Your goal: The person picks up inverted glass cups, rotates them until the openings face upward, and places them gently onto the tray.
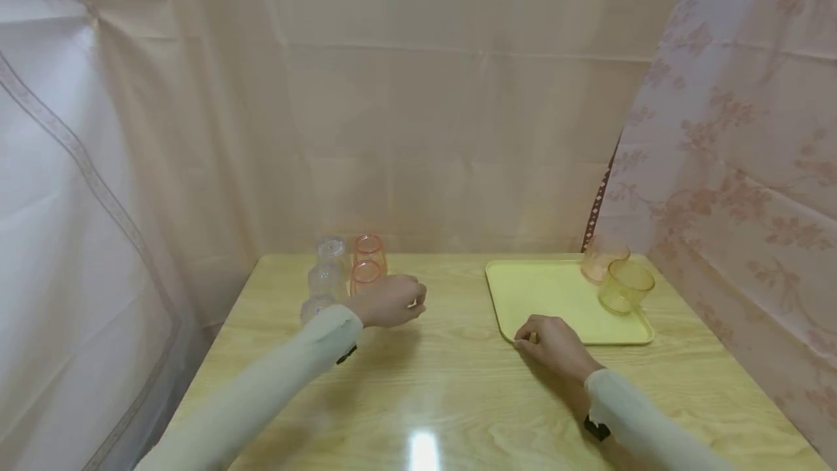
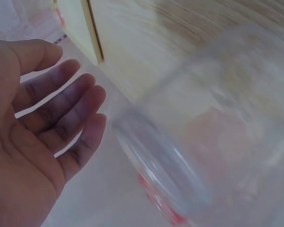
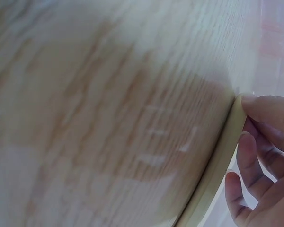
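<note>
My left hand [image 1: 390, 300] hovers over the table beside the cups on the left, its fingers loosely curved with nothing between them. A clear cup [image 2: 161, 161] is close to its fingertips in the left wrist view. Behind that hand are two orange-red cups [image 1: 369, 244], one behind the other. Clear cups [image 1: 327, 278] stand in a row to their left, the nearest partly hidden by my sleeve. My right hand [image 1: 556, 346] pinches the near left corner of a yellow tray [image 1: 536, 296]; the thumb lies on its rim [image 3: 241, 106] in the right wrist view.
A pale orange cup [image 1: 603, 259] and a yellow cup [image 1: 625, 286] stand at the tray's right side. The wooden table [image 1: 445, 376] ends at a beige curtain [image 1: 431, 129] behind; a floral cloth [image 1: 752, 166] hangs at the right.
</note>
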A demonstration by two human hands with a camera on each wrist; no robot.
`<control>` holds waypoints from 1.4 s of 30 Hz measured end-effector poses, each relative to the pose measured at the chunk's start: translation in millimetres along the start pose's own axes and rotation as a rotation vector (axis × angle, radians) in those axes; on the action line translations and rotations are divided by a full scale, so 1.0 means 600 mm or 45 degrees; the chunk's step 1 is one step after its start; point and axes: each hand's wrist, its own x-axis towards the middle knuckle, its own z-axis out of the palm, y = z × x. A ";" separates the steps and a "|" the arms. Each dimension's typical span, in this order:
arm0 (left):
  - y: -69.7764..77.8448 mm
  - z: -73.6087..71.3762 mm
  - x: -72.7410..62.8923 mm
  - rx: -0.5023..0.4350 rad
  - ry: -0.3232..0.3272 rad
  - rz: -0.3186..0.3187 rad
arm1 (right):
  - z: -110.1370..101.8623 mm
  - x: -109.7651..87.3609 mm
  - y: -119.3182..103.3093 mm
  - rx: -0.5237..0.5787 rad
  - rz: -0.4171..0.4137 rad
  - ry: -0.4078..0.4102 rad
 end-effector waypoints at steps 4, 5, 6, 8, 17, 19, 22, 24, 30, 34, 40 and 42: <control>-0.015 -0.011 -0.027 -0.004 0.053 0.043 | 0.001 0.002 -0.001 0.009 0.027 -0.030; -0.018 -0.013 -0.033 -0.004 0.067 0.052 | 0.002 0.002 -0.001 0.008 0.036 -0.035; -0.020 -0.015 -0.038 0.007 0.086 0.063 | 0.003 0.002 0.000 0.006 0.039 -0.037; -0.023 -0.018 -0.049 0.039 0.124 0.076 | 0.005 0.003 0.000 0.002 0.036 -0.033; -0.035 -0.029 -0.087 0.208 0.103 0.045 | 0.007 0.006 0.003 -0.002 -0.021 -0.012; -0.039 -0.032 -0.095 0.215 0.074 0.020 | 0.007 0.008 0.003 0.005 -0.036 0.002; -0.047 -0.036 -0.105 0.224 0.050 0.002 | 0.007 0.010 0.004 0.009 -0.040 0.015; -0.051 -0.038 -0.110 0.201 0.033 -0.011 | 0.007 0.011 0.004 0.009 -0.038 0.012; -0.062 -0.040 -0.116 0.218 -0.033 -0.040 | 0.003 0.011 0.005 0.006 0.015 -0.019; -0.067 -0.046 -0.116 0.230 -0.056 -0.049 | 0.002 0.010 0.005 0.000 0.049 -0.024; -0.072 -0.057 -0.122 0.126 -0.124 -0.054 | 0.003 0.011 0.004 0.004 0.050 -0.035; -0.073 -0.060 -0.122 0.074 -0.144 -0.053 | 0.004 0.011 0.004 -0.003 0.052 -0.044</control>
